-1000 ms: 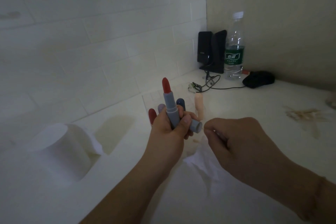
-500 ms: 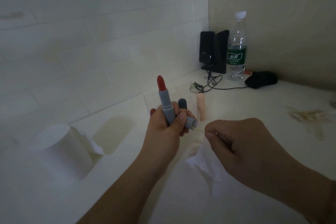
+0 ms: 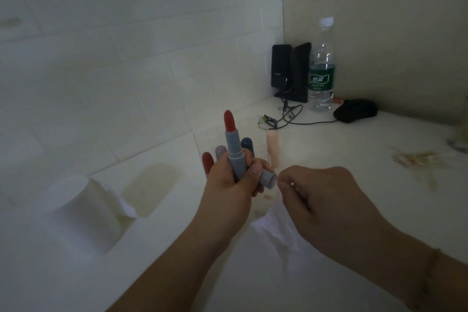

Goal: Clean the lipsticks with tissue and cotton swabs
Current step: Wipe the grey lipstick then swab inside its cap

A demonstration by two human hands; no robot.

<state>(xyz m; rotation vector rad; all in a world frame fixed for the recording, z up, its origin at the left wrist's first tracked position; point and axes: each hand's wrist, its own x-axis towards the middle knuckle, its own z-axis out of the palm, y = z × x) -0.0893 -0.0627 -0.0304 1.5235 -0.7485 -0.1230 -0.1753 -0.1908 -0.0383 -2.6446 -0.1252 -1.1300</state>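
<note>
The left hand [image 3: 234, 180] grips one open lipstick [image 3: 233, 142], grey-cased with its red bullet upright, and a grey cap [image 3: 269, 178] lies held under the thumb; the right hand [image 3: 326, 205] hovers just beside that cap with its fingers curled as if pinching, though what it holds cannot be told. Behind the left hand four more lipsticks stand on the counter [image 3: 354, 164]: one red [image 3: 207, 161], one mauve [image 3: 220, 152], one dark blue [image 3: 247, 144], one peach [image 3: 273, 149]; one tissue roll [image 3: 76, 213] sits to the left, one loose tissue [image 3: 273, 235] lies below the hands, and a pile of cotton swabs [image 3: 417, 162] lies to the right, too blurred to count. In the corner stand two black speakers [image 3: 291, 71], one water bottle [image 3: 321, 71] and one black mouse [image 3: 354, 110].
</note>
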